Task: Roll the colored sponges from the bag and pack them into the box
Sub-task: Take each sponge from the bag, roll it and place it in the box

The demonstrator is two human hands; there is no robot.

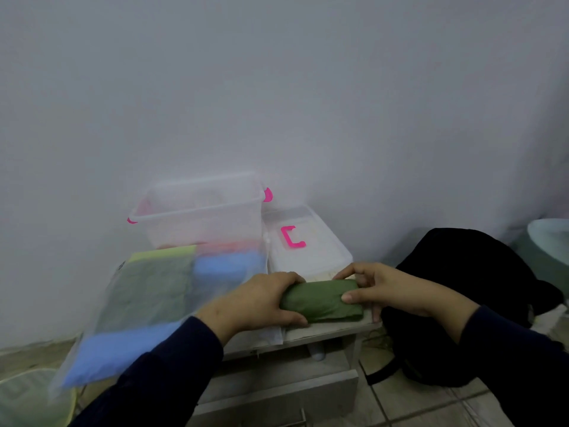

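Both hands grasp one rolled green sponge (321, 300). The left hand (258, 303) wraps the roll's left end, fingers curled over the top and thumb beneath. The right hand (385, 291) pinches the right end, thumb on the near face, fingers over the far edge. The roll lies level at the front edge of a small grey table (326, 331). To its left, a clear plastic bag (147, 303) holds flat green, yellow and blue sponges and overhangs the table's left side. Behind the bag stands the clear box (200, 217) with pink latches, open; blurred red and blue shapes show through its lower wall. The lid (304, 245), with a pink handle, lies flat beside the box, behind the roll.
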